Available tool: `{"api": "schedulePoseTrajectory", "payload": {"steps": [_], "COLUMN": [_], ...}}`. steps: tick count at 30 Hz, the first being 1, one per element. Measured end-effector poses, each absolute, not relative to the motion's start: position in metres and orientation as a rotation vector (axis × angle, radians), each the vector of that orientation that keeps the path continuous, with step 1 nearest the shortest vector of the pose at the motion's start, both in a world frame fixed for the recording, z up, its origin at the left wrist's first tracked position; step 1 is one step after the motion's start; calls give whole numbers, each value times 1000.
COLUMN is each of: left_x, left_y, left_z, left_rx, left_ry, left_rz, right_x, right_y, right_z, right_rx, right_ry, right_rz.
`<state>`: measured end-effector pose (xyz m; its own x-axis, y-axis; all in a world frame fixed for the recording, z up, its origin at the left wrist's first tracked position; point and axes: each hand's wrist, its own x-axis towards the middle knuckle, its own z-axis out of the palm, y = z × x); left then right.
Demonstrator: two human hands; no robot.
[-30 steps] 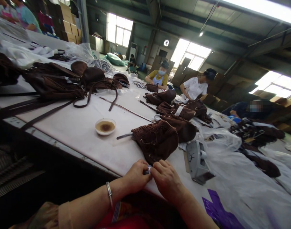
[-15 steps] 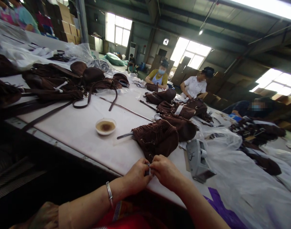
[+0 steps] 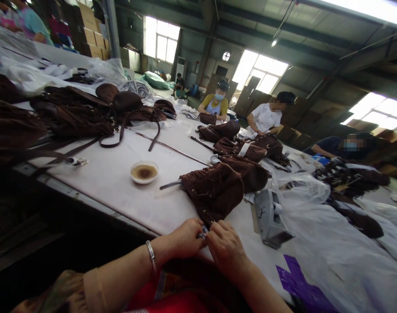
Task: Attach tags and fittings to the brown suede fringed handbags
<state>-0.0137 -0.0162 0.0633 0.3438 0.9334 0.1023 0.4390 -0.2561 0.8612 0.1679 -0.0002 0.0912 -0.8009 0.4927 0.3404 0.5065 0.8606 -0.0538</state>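
Observation:
Both hands meet at the near table edge, in the lower middle of the head view. My left hand (image 3: 186, 239) is closed, its fingertips pinching a small bluish-white piece (image 3: 203, 232), mostly hidden. My right hand (image 3: 227, 248) is closed on the same piece from the other side; I cannot make out what it is. Just beyond the fingers lies a dark brown fringed bag (image 3: 214, 189) with metal rings, its lower corner close to my fingertips. A grey strap end (image 3: 170, 184) sticks out from the bag's left side.
Left of the bag stands a white bowl (image 3: 144, 172) with brown contents. A grey tape dispenser (image 3: 270, 219) and clear plastic sheeting (image 3: 335, 256) lie right. More brown bags (image 3: 77, 108) and a strap with a metal clasp (image 3: 77, 161) are left. Co-workers (image 3: 265, 115) sit across the table.
At the left edge, a brown bag and a strap with a metal clasp have come into place over the table. My hands have shifted slightly down, still together on the small piece.

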Motion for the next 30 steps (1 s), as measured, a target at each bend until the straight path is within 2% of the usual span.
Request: {"api": "schedulePoseTrajectory", "payload": {"steps": [4, 12, 19, 22, 25, 28, 30], "left_x": [-18, -18, -13, -11, -8, -5, -3], "left_y": [-10, -9, -12, -15, -18, -18, -15], "left_z": [68, 74, 80, 83, 81, 71, 62], "left_rx": [1720, 1214, 1437, 1626, 1798, 1942, 2014], "left_ry": [1158, 1020, 1206, 1302, 1337, 1334, 1333], "left_rz": [789, 730, 837, 874, 913, 962, 1001], "right_x": [180, 184, 192, 232, 298, 361, 384], "right_y": [-6, -12, -15, -3, 23, 50, 63], "right_z": [90, 75, 89, 103, 115, 120, 118], "right_rx": [-700, -666, -723, -894, -1291, -1727, -1816], "right_ry": [-2712, -2533, -2409, -2124, -1632, -1076, -903], "right_rz": [45, -111, -62, -56, -25, 293, 550]}}
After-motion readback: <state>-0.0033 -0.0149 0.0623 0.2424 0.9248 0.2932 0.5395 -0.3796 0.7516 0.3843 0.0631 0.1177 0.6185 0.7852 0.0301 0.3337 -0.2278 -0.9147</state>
